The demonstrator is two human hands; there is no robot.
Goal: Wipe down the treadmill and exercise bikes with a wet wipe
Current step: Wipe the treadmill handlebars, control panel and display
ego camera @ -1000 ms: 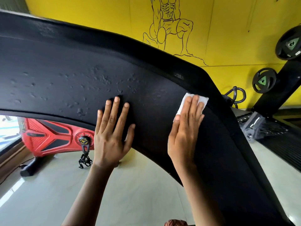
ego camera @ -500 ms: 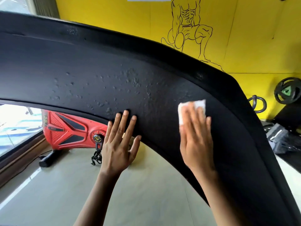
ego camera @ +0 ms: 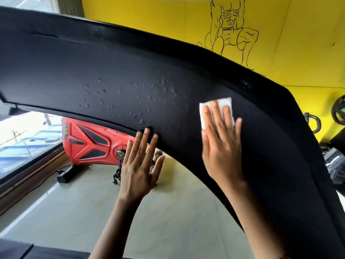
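Nearest the camera, two bare forearms reached up from the bottom edge. The left hand (ego camera: 139, 165) was released, its fingers straight and spread, with the fingertips touching the lower edge of the black curved panel (ego camera: 112, 71) while the palm hung over the open gap beneath it. The right hand (ego camera: 222, 150) lay flat on the panel to the right, fingers straight and close together, grasping nothing but pressing the wet wipe (ego camera: 225, 101) against the black surface. The white wipe sat under those fingers, its upper edge and left side showing past them, well apart from the left hand. The panel bore a scatter of small bumps above the left hand. Through the arch showed the pale floor (ego camera: 168, 212) and a red exercise bike (ego camera: 87, 141) beside a window (ego camera: 22, 131). Farthest off stood a yellow wall (ego camera: 149, 15) with a line drawing (ego camera: 229, 28) of a muscular figure, and a weight plate (ego camera: 338, 109) at the right edge.
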